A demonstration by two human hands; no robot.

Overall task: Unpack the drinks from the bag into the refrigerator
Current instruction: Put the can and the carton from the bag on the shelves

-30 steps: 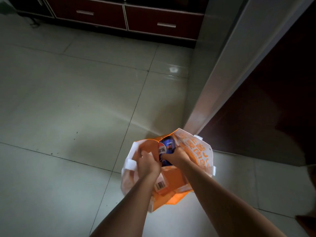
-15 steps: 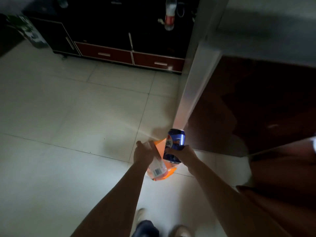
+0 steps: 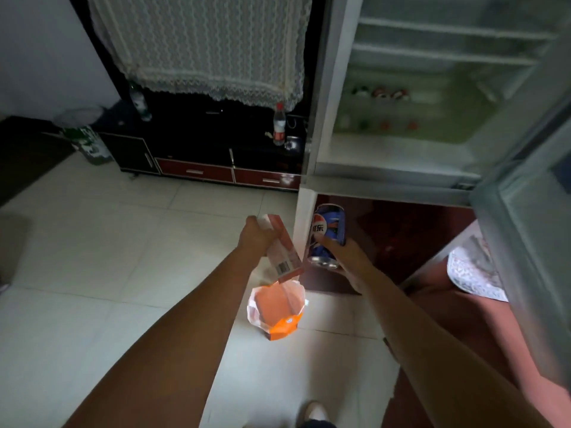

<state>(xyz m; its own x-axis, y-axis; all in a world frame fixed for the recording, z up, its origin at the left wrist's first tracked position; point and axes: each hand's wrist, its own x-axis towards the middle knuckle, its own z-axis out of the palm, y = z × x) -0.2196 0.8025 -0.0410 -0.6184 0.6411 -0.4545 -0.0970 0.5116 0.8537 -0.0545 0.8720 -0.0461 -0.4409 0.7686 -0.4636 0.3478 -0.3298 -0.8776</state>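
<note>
A blue cola can is gripped in my right hand, held in the air in front of the refrigerator's lower dark red door. My left hand grips an orange and white drink carton with a barcode, just left of the can. The orange and white bag stands open on the floor below both hands. The refrigerator has its upper compartment open, with white shelves and several small items on a lower shelf.
The open refrigerator door hangs at the right. A dark cabinet with red drawers stands at the back, with a plastic bottle on it and a lace cloth above. A bin sits at left. My shoe shows below.
Both hands rose out of the bag, the right with the can and the left with the carton. My view tilted up, so the open refrigerator came into sight.
</note>
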